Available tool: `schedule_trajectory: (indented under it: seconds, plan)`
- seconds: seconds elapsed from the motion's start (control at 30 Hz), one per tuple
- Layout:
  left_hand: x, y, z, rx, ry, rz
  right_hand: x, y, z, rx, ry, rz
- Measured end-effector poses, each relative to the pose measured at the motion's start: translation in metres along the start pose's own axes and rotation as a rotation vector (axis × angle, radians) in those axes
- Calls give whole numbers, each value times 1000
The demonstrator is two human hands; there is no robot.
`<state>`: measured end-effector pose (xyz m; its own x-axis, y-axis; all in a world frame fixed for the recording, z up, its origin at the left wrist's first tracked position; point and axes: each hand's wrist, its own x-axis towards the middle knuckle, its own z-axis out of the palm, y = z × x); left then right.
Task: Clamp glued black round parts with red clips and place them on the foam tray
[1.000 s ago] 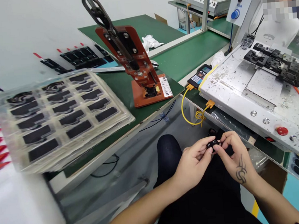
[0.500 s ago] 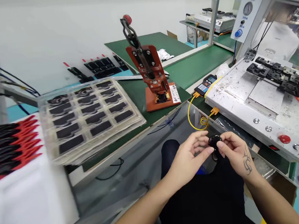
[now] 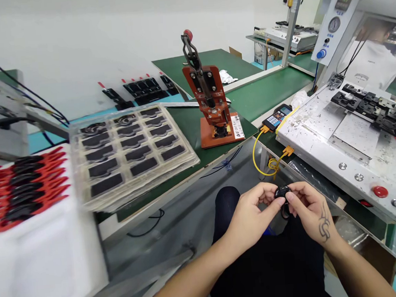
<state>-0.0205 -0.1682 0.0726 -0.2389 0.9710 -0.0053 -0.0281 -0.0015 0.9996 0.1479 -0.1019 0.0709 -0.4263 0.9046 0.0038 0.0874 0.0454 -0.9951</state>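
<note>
Both hands hold over the lap, below the bench edge: left hand (image 3: 249, 215) and right hand (image 3: 311, 213) pinch one small black part (image 3: 283, 192) between them, fingers clamped on it from both sides. Versus half a second back, the part sits lower and closer in, and the left fingers have closed tighter around it; the view has also swung right, so the hands look to be working the part in place, not carrying it off. Counts: one black part in hand, one red lever press (image 3: 211, 106) upright on the green bench (image 3: 248, 94), one stack of clear trays (image 3: 129, 149) with fifteen dark inserts showing in the top tray, one keypad (image 3: 277, 116), one yellow cable (image 3: 264, 159), one red button (image 3: 380, 192) on the white machine (image 3: 341, 137). Red-handled tools (image 3: 22, 185) at left, too bunched to count.
</note>
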Motion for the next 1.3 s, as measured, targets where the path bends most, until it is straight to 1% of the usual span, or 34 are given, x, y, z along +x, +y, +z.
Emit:
schedule_trajectory:
  seconds: [0.27, 0.4, 0.5, 0.6, 0.7, 0.77, 0.83, 0.93, 1.0, 1.03, 1.1, 1.2, 1.23, 1.3]
  plan:
    - [-8, 6, -9, 29, 51, 40, 2, -1, 11, -48, -33, -75]
    - [-11, 6, -12, 49, 104, 72, 7, -5, 20, -57, -43, -102]
    - [-10, 3, -15, 32, 144, 62, 14, -8, 28, -50, -41, -115]
    - [-8, 6, -24, 10, 190, 53, 23, -8, 36, -49, -75, -119]
    - [-10, 17, -39, 7, 210, 59, 34, -10, 43, -63, -153, -151]
    - [-14, 28, -50, -10, 243, 89, 46, -15, 49, -82, -232, -221]
    - [-19, 37, -61, -18, 299, 143, 61, -22, 60, -105, -314, -332]
    - [-33, 43, -77, -44, 359, 193, 86, -34, 89, -174, -454, -581]
    - [-49, 42, -85, -67, 446, 188, 97, -39, 114, -206, -571, -769]
    - [-60, 40, -88, -64, 513, 179, 99, -40, 128, -202, -635, -851]
    - [-85, 35, -90, 9, 676, 147, 98, -39, 155, -170, -761, -960]
    - [-131, 23, -83, 184, 930, 69, 82, -31, 191, -152, -962, -993]
    - [-146, 19, -78, 200, 1009, 47, 74, -28, 201, -171, -1026, -977]
    - [-178, 12, -65, 149, 1138, 11, 57, -25, 218, -230, -1136, -915]
